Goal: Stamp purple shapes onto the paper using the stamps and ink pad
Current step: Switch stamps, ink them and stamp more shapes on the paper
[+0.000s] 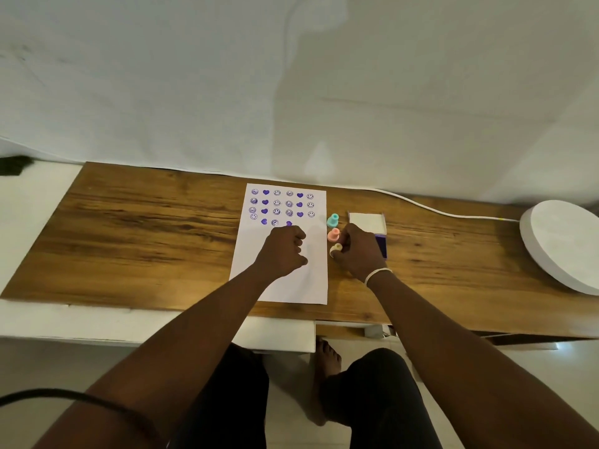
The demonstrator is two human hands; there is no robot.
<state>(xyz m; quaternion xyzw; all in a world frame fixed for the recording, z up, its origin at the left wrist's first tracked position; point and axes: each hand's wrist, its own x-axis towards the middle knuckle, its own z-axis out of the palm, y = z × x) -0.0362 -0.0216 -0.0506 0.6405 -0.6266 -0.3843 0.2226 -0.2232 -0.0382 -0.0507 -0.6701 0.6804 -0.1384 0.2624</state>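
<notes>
Bare knees and a foot show under the wooden desk (146,222). Left hand (285,251) rests as a loose fist on the paper (291,286), pinning it. Right hand (356,254) pinches a cream stamp (335,249) beside the ink pad (382,244) — light, rigid, best taken by its knob, I'd guess. Pink stamp (333,235) and teal stamp (332,219) stand just beside the sheet — white wall behind.

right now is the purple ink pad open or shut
Open: the purple ink pad shows bare beside the right hand, its white lid flipped back behind it.
</notes>
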